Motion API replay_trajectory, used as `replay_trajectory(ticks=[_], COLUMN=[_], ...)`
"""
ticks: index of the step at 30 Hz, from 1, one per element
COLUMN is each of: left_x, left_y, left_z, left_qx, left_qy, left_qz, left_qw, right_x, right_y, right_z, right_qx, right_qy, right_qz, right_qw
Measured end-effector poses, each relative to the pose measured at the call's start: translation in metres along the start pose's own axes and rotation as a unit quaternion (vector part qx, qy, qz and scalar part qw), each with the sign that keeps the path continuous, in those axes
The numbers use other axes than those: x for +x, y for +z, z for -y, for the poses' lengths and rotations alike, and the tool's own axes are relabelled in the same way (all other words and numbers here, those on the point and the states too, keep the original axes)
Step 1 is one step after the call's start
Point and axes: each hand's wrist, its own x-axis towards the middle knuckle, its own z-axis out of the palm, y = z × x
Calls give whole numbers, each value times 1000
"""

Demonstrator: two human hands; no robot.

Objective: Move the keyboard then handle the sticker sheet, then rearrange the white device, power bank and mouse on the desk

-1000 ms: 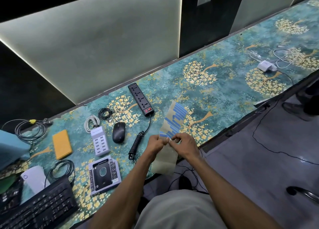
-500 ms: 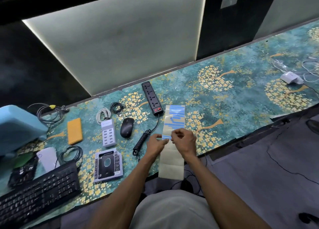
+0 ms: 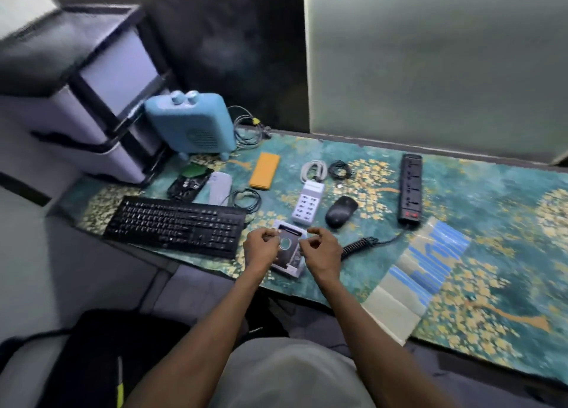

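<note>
Nearest the body, the sticker sheet [image 3: 421,272] lies flat at the table's front edge, some blue strips already gone from its lower part, many left. Just beyond, the left hand [image 3: 261,249] and right hand [image 3: 321,249] are held with curled fingertips over the drive caddy [image 3: 289,252]; whether a strip is pinched between them cannot be told. Farther back, the keyboard [image 3: 175,224] and power strip [image 3: 410,187] lie untouched.

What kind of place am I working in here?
Likely a computer or electronics work desk: a black keyboard, a mouse, a power strip and a drive caddy under the hands.
</note>
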Motion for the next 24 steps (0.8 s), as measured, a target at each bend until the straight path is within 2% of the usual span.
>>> replay_trajectory(ticks=[3,8,16,18,24], left_x=[27,85,168,187,221], left_y=[-14,-50,-96,-107,-105], left_z=[5,-2,-9,-14,-9], left_qx=[-12,-35,71,116,162], left_qy=[-1,22,33,21,10], left_qz=[0,20,-89,-76,20], left_qw=[1000,999,993,990,987], right_x=[15,33,58,62,72], right_y=[26,86,151,164,172], right_z=[15,36,67,77,89], right_qx=[-14,-8,-21,-25,-37], right_qy=[-16,6,42,38,48], right_qz=[15,9,-36,-47,-44], right_qw=[1000,1000,998,998,997])
